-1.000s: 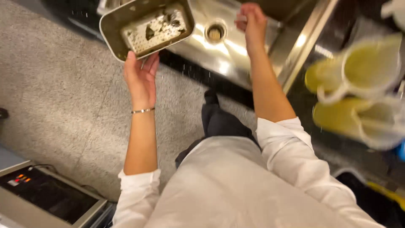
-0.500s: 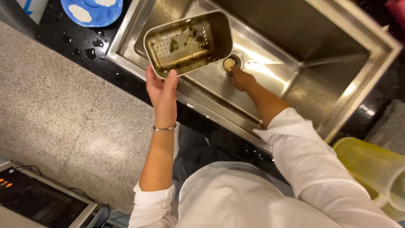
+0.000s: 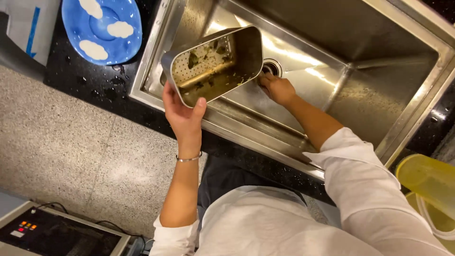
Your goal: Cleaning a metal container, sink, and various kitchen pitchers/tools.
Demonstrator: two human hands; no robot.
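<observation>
Rectangular stainless-steel sink basin [image 3: 379, 61], set into a black speckled surface [image 3: 95, 85], occupies the upper field. Above its near left corner the left hand [image 3: 182, 114] holds a rectangular perforated stainless-steel strainer pan [image 3: 213, 64], tilted so that its open interior faces the camera; the perforated floor and one wall carry dark green leaf scraps and wet residue. The left fingers [image 3: 201, 105] are pressed against the pan's near rim, thumb and fingers gripping its lower edge. A thin metal bracelet [image 3: 189, 158] circles the left wrist. The right hand [image 3: 277, 87] reaches into the basin at the round drain opening [image 3: 271, 68]; its fingers are curled together at the drain, and whether they pinch anything cannot be told.

Compared with half a second ago, the pan sits at much the same height but is tipped further, and the right hand remains at the drain.

A round blue plate with white cloud shapes [image 3: 102, 28] lies on the surface at upper left. A translucent yellow plastic jug [image 3: 426, 182] stands at lower right. A flat black appliance with small orange and red buttons [image 3: 57, 234] sits at lower left.
</observation>
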